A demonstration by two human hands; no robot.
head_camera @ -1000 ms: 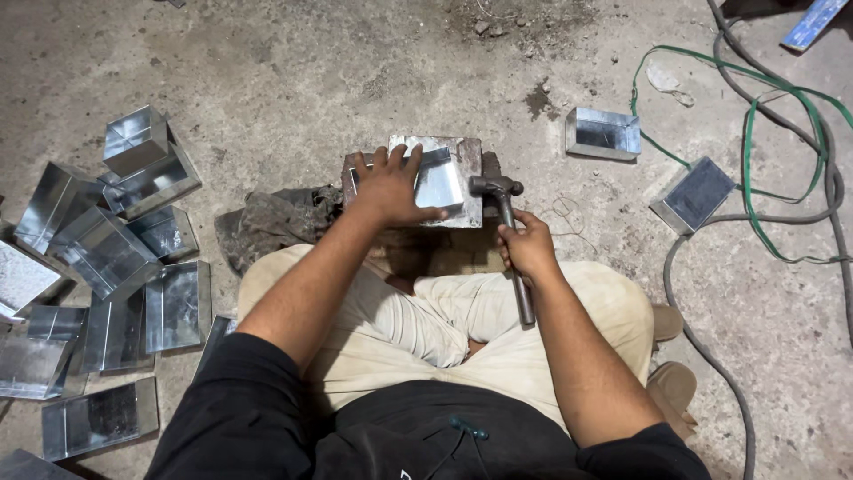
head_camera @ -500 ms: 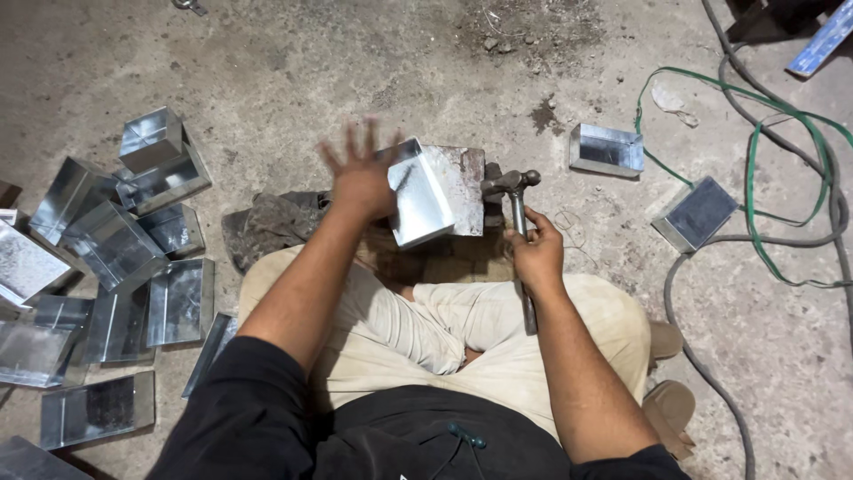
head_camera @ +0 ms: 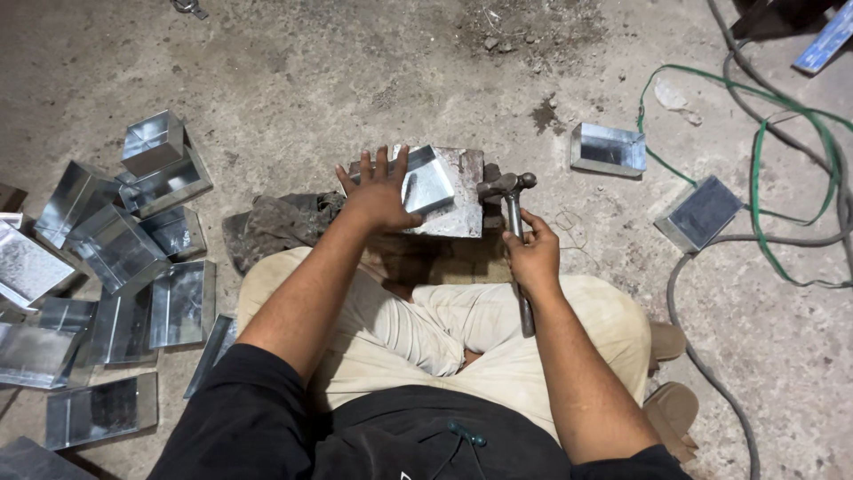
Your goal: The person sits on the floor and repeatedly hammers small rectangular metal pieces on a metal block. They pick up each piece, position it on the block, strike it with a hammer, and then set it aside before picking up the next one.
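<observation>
I sit cross-legged on a concrete floor. My left hand [head_camera: 380, 194] lies flat, fingers spread, on a folded sheet-metal piece [head_camera: 428, 181] that rests on a metal block [head_camera: 464, 206] in front of my knees. It presses on the piece without gripping it. My right hand [head_camera: 531, 253] grips the handle of a hammer [head_camera: 508, 191], whose head sits just right of the block, at its edge.
A pile of several shiny sheet-metal boxes [head_camera: 115, 253] lies at my left. Two more boxes [head_camera: 608, 149] [head_camera: 702, 212] lie at the right, beside green and grey cables [head_camera: 766, 204]. A dark rag [head_camera: 275, 227] lies left of the block.
The sheet-metal piece, tilted up half a second ago, now lies flat on the block under my left hand. The hammer stays beside the block.
</observation>
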